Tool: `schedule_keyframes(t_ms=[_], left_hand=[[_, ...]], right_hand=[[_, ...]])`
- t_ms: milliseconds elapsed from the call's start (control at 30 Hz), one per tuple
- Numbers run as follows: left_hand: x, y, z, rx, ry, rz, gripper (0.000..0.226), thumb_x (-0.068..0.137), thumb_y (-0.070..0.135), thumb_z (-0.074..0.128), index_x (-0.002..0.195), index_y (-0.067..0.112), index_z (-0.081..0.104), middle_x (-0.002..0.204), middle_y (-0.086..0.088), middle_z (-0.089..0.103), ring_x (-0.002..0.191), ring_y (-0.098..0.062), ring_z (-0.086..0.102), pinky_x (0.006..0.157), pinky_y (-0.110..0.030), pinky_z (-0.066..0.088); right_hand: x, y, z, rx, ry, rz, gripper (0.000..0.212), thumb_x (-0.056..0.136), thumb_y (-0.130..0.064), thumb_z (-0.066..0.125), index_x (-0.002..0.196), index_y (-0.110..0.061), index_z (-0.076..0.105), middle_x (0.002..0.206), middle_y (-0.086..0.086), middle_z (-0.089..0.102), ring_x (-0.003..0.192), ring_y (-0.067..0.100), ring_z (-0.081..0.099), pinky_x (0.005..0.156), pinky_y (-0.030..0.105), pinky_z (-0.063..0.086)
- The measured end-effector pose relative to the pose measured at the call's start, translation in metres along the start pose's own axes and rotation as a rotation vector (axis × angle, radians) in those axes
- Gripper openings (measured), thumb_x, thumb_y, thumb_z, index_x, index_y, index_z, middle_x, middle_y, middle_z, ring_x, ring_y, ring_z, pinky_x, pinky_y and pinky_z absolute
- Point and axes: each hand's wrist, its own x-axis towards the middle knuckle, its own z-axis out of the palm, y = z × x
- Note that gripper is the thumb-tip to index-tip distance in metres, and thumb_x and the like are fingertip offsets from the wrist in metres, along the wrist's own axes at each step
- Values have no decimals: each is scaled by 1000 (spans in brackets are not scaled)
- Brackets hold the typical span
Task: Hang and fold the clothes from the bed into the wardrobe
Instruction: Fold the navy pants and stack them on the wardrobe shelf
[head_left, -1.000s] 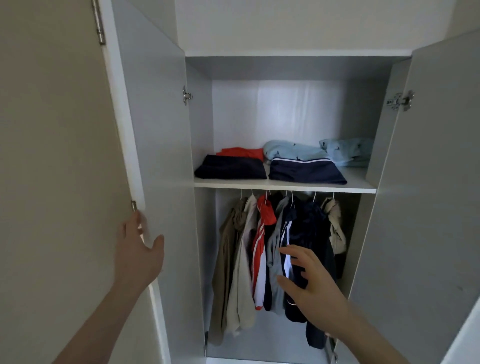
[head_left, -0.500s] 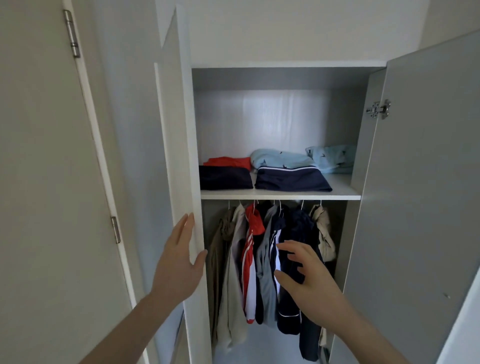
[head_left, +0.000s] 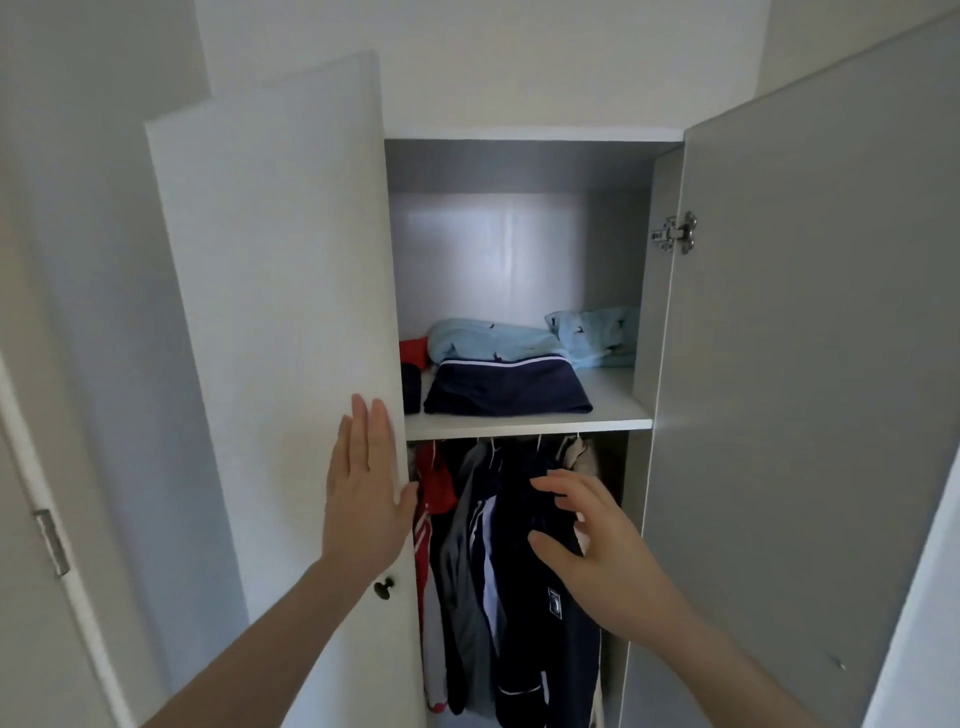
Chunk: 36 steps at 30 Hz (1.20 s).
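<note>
Two flat-fingered hands: left hand (head_left: 366, 496) has swung the left door (head_left: 280, 332) half-shut; right hand (head_left: 597, 551), empty at 3 o'clock, nears hanging jackets (head_left: 519, 571); clothes look stowed.

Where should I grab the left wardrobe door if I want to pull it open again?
Probably the small dark knob low near the left door's free edge, pinched from the front. The door face is flat; the left hand only presses flat on it.

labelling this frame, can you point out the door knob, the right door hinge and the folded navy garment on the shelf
door knob (head_left: 384, 588), head view, on the dark round knob face
right door hinge (head_left: 675, 234), head view, on its metal body
folded navy garment (head_left: 506, 391), head view, on its top fold
</note>
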Motion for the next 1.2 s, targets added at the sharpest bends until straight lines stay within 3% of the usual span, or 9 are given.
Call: schedule_keyframes(t_ms=[233,533,700,1000,1200], left_hand=[[56,32,65,102,-9,-113,97,92,25,69,162,8,4,169,-18,-2,154,-43,9,122,-56,22],[97,34,120,162,-3,-189,103,91,23,68,162,14,-6,169,-16,-9,152,-46,7,121,-57,23],[110,32,136,203,-1,-199,103,91,22,69,162,12,-5,168,-19,-8,152,-48,7,121,-59,23],[127,37,151,232,-34,-280,107,91,15,66,160,14,-15,167,-17,-16,152,-48,5,118,-59,26],[133,43,146,269,-116,-334,114,91,13,65,155,14,-29,164,-18,-26,152,-46,1,121,-56,21]], right_hand=[[40,49,-50,-35,23,-13,46,91,-33,71,131,-49,54,142,-30,41,129,-3,49,102,16,44],[68,97,-83,-52,25,-24,45,90,-34,69,131,-46,54,142,-28,42,132,-2,46,115,29,40],[76,108,-89,-32,12,-27,48,81,-57,57,129,-56,49,144,-30,39,133,-6,43,113,23,38],[74,117,-98,-34,-10,-12,50,81,-60,56,130,-56,48,143,-37,35,132,-11,42,111,20,39],[69,112,-94,-24,18,-11,49,83,-57,59,131,-52,52,146,-29,38,135,-4,44,112,26,41]])
